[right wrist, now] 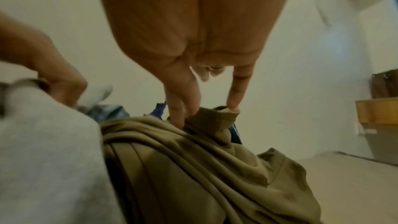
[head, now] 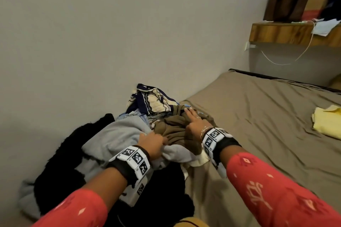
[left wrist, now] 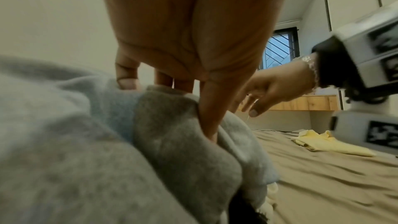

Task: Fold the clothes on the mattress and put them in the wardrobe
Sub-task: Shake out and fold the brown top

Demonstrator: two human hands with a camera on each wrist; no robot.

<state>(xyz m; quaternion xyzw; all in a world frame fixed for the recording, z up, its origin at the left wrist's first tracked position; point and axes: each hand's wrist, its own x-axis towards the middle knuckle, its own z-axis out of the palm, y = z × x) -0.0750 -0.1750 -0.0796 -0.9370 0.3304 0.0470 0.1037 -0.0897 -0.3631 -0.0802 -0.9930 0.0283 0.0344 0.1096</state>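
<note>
A pile of clothes lies on the mattress (head: pixel 258 116) against the wall. My left hand (head: pixel 153 143) grips a fold of the grey fleece garment (head: pixel 118 134). In the left wrist view its thumb is dug into that grey garment (left wrist: pixel 172 142) and the fingers (left wrist: pixel 127 81) hook its far edge. Just right of it, my right hand (head: pixel 193 121) lies on the olive-brown garment (head: pixel 173 131). In the right wrist view the thumb and forefinger (right wrist: pixel 183 117) pinch a raised fold of the olive garment (right wrist: pixel 193 168).
A black garment (head: pixel 60 162) and a navy striped one (head: pixel 155 101) flank the pile. A folded yellow garment (head: pixel 326 121) sits on the mattress at far right. A wooden shelf (head: pixel 295 33) with bags hangs on the wall beyond, a cable dangling below it.
</note>
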